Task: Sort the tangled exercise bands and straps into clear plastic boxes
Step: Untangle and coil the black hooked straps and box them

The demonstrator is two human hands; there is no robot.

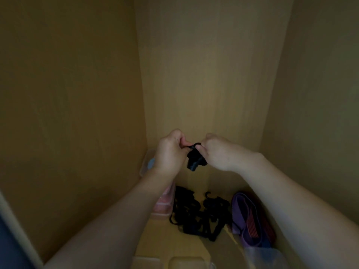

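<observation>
Black strap [195, 160] is what you have in the air, bunched into a small lump between your two hands, above the floor of the wooden cupboard [68, 94]. Your left hand [171, 152] pinches its upper edge with curled fingers and thumb. Your right hand [217, 152] does the same just beside it, so the two pinches nearly touch. The rest of the strap hangs below them, crumpled, and the light is too dim to tell where its ends run.

It looks as though you are freeing one piece from its own knot before boxing it. Find a loose end first rather than pulling your hands apart, since a hard pull would likely tighten the knot. Feed that end back through the loop, let the slack drop, then fold the strap flat.

Below, the bigger black tangle [196, 214] lies on the floor, well apart from what you hold. A purple band [242, 208] and a red-striped band [252, 224] lie just beside it on the right. One clear box [144, 164] stands at the left wall, partly under your left forearm, with something pink and something blue inside. Another clear box [262, 255] sits at the bottom right. Which box takes black straps cannot be told, so pick one and use it for every black piece. Most of the sorting looks undone.
</observation>
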